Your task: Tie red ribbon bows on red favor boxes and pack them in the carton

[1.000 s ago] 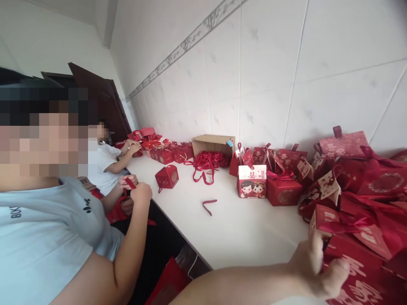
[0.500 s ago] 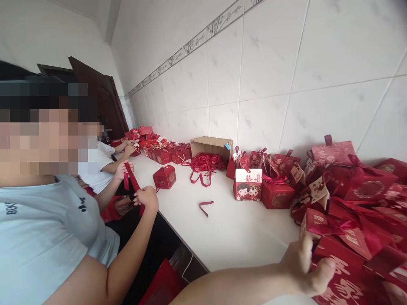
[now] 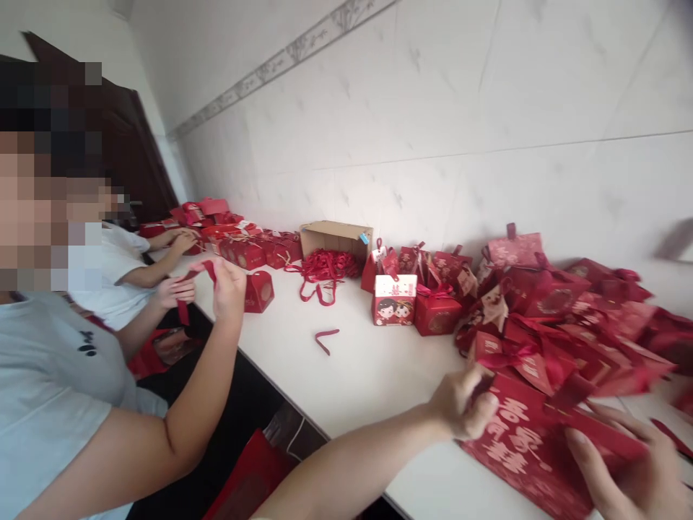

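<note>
My left hand (image 3: 466,404) is closed on the upper left corner of a red gift box (image 3: 522,440) with pale gold lettering. On the right side of that box lies my right hand (image 3: 631,462), slightly blurred, its thumb on the front and its fingers over the top. The box is tilted above the table's near right part, and its lower edge runs out of view. A dark red tab stands up from its top, between the hands. Just behind it sits a heap of finished-looking red boxes with satin bows (image 3: 514,357).
Against the tiled wall stands an open carton (image 3: 338,235) spilling red ribbons (image 3: 330,266). A short ribbon piece (image 3: 325,339) lies bent on the white table (image 3: 303,383). At left, a co-worker's hands (image 3: 230,282) handle a red ribbon, near a small box (image 3: 258,292). Another person sits beyond.
The view has swung right, shifting everything leftward. My right hand now shows more fully on the box, which appears more upright in view. The co-worker's hand with the ribbon has risen.
</note>
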The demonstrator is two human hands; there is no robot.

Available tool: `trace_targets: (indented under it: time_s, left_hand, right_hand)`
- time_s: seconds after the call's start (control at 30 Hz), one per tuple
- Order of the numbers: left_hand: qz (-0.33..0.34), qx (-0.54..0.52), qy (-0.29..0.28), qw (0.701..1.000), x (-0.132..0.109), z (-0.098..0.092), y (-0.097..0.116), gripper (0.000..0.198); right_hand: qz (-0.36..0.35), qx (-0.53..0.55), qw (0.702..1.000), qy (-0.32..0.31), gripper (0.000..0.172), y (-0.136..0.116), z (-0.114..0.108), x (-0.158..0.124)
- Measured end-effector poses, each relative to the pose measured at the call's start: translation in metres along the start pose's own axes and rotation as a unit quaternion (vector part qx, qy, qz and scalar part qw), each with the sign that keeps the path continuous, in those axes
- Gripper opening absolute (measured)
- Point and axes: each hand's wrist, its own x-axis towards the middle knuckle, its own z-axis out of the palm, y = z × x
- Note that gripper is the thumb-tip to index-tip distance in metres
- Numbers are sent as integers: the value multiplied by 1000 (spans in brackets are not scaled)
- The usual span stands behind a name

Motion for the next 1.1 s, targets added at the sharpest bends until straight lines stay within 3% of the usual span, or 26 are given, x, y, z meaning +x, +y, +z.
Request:
trace_targets:
  time_s: [0.13,0.27,0.47,0.6,0.73,0.83,0.93,1.1]
  left_hand:
    - [-1,0,-31,1000,1,-14,8,52]
    - [-27,-26,-47,998,4,-25,14,34]
    - [-69,0,-83,994,-1,-30,19,31]
    - [-103,11,-133,986,-8,-33,20,41]
    - [-159,12,-169,973,-25,-39,27,68]
    - [-187,-43,-168,967,-46,-41,45,82]
    - [-151,-115,-144,971,-71,-39,80,75]
    - [-43,-95,-71,992,-104,-33,143,62]
  right_hand:
    - [-12,-18,998,-61,40,-11,-5,8]
    - [38,11,996,-81,39,-22,-5,9]
    - [117,107,981,-113,44,-40,-9,-19]
    - [172,144,971,-88,42,-53,-10,-38]
    - [235,221,946,-19,42,-62,-14,-50]
    - [290,346,891,50,40,-72,-17,-65]
    - [312,439,839,76,36,-90,-19,-86]
    - [347,453,816,94,26,-126,-22,-124]
